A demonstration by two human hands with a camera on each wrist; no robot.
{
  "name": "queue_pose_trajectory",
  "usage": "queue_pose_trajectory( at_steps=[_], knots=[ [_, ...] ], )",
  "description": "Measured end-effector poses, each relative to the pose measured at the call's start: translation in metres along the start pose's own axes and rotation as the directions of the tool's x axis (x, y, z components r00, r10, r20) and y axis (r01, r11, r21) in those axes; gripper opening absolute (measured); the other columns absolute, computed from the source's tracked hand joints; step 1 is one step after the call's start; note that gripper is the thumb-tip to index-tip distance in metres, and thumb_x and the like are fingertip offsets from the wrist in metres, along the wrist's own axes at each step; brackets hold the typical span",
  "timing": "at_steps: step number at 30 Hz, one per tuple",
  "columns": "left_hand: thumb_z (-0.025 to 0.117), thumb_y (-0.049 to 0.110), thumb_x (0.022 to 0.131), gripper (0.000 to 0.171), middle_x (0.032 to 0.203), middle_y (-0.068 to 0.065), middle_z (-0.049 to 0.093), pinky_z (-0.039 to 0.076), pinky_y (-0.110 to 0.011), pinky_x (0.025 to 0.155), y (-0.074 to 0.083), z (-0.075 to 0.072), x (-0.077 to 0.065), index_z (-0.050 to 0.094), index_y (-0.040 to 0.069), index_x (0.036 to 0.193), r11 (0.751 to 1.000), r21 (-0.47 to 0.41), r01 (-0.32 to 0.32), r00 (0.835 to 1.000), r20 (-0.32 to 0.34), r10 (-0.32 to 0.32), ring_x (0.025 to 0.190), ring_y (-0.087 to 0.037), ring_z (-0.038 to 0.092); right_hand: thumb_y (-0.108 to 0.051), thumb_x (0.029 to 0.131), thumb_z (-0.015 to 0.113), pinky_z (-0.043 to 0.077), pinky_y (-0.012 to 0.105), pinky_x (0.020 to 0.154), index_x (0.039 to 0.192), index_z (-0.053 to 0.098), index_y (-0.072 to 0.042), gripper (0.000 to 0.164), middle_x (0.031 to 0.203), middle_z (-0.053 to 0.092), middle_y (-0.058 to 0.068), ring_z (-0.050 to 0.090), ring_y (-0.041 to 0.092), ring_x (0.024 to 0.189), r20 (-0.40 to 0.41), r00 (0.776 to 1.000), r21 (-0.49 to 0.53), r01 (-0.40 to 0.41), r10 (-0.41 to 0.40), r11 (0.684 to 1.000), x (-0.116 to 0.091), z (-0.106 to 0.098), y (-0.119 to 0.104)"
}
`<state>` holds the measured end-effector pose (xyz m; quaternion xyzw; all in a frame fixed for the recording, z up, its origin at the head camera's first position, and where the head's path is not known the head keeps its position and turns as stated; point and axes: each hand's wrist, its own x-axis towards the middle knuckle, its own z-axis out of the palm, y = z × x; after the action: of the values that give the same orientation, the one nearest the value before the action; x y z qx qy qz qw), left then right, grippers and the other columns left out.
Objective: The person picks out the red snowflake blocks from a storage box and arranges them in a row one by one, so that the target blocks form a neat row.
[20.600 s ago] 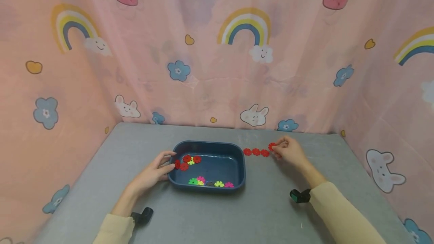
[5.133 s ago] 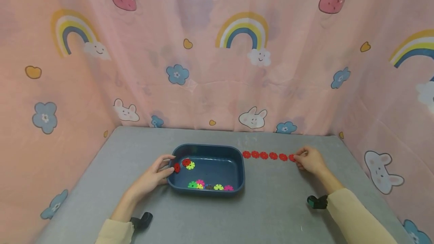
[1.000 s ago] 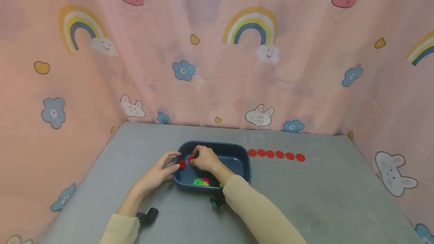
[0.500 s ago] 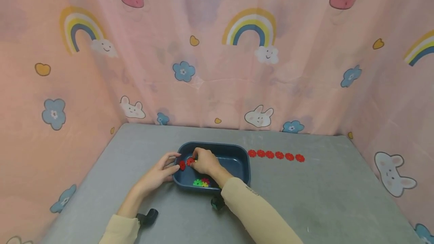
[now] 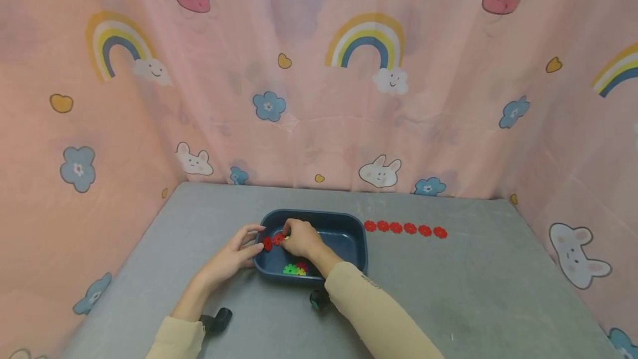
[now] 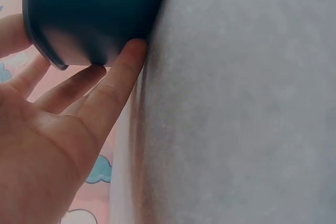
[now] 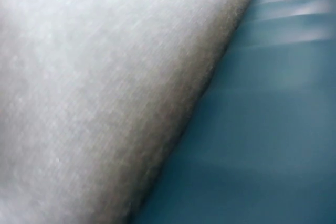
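In the head view, my left hand [image 5: 231,251] holds the left end of a dark blue tray [image 5: 349,216], two fingertips over the rim. The left wrist view shows other fingers of the left hand [image 6: 58,129] along the tray's outer wall [image 6: 94,19]. My right hand [image 5: 302,238] reaches into the tray, thumb and forefinger pinching at the right edge of a red snowflake building disc [image 5: 277,240]. A yellow disc [image 5: 287,237] shows partly between those fingers. Another red disc [image 5: 267,244] leans at the tray's left wall, by the left fingertips.
A row of several red discs [image 5: 396,227] lies on the grey table [image 5: 478,270], right of the tray. A green disc [image 5: 290,268] and other coloured discs rest near the tray's front wall, partly hidden by the right arm. A pink patterned curtain [image 5: 319,137] stands behind.
Over the longer span the table row has grown to the right as red discs left the tray. Within the last second, the red disc at the right fingertips has shifted slightly left.
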<state>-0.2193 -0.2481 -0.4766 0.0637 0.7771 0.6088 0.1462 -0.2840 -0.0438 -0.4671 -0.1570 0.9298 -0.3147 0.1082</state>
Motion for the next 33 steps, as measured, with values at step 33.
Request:
queue_pose_trajectory(
  at_steps=[33],
  knots=[
    [0.057, 0.028, 0.106, 0.049, 0.164, -0.024, 0.020, 0.049, -0.050, 0.104, 0.004, 0.002, -0.004, 0.037, 0.017, 0.150, 1.000, 0.012, 0.005, 1.000, 0.002, -0.005, 0.142, -0.043, 0.039, -0.004, 0.089, 0.069, 0.051, 0.028, 0.053, 0.086, 0.063, -0.007, 0.007, 0.066, 0.062, 0.000, 0.060, 0.014, 0.055, -0.018, 0.991, 0.255, 0.134, -0.133, 0.958, -0.036, -0.029, 0.011]
  ],
)
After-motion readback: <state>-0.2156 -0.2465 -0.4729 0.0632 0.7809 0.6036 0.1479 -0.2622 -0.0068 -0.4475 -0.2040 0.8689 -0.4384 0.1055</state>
